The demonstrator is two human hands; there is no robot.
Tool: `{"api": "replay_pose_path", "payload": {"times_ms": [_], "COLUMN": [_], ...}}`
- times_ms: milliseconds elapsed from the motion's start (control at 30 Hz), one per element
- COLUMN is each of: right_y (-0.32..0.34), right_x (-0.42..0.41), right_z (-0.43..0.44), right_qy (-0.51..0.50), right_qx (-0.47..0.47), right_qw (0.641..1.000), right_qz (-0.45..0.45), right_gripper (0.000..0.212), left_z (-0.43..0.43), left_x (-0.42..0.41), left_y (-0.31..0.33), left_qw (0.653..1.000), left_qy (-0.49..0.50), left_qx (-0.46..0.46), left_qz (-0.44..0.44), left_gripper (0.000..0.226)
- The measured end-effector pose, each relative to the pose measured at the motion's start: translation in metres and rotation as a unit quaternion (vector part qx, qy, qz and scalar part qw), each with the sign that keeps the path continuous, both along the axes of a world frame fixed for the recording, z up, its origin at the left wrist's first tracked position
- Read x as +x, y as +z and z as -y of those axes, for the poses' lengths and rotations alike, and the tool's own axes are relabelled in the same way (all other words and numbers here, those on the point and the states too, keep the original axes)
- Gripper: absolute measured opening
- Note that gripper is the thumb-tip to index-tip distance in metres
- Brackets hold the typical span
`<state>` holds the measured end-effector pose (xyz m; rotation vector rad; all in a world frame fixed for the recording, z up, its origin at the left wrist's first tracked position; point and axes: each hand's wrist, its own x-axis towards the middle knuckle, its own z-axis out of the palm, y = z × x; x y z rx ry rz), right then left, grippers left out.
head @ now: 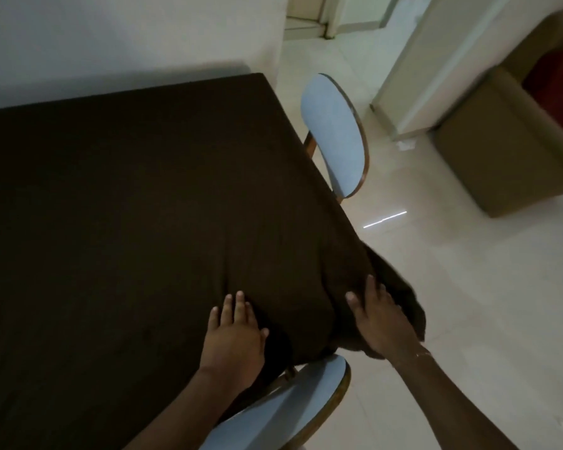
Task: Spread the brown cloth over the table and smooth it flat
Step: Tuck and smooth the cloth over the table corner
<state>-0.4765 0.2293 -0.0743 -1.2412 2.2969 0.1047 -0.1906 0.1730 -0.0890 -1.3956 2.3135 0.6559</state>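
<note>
A dark brown cloth (137, 196) covers the whole table top and hangs over its right edge. At the near right corner the cloth bunches into a loose drooping fold (400, 297). My left hand (234, 332) lies flat on the cloth near that corner, fingers spread and pointing away from me. My right hand (379, 316) presses flat against the hanging fold just over the table's edge, fingers apart. The table itself is hidden under the cloth.
A chair with a light blue back (333, 138) stands at the table's right side. A second light blue chair (283, 414) sits at the near corner under my arms. A tan ottoman (501, 151) stands on the pale tiled floor at right. A white wall runs behind the table.
</note>
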Motion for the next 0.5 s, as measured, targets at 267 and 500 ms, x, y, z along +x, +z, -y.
{"api": "replay_pose_path", "payload": {"times_ms": [267,500], "right_y": [-0.023,-0.028], "right_x": [0.002,-0.013], "right_z": [0.011,0.005], "right_qy": [0.169,0.129], "right_qx": [-0.018,-0.051], "right_qw": [0.985,0.989], "right_qz": [-0.023,-0.043], "right_gripper": [0.071,0.079], "left_z": [-0.002,-0.003], "left_x": [-0.066,-0.064], "left_y": [0.006,0.004], "left_qw": [0.991,0.993], "left_qy": [-0.124,-0.036], "left_qx": [-0.02,-0.063], "left_qz": [-0.052,-0.088], "left_gripper": [0.068,0.067]}}
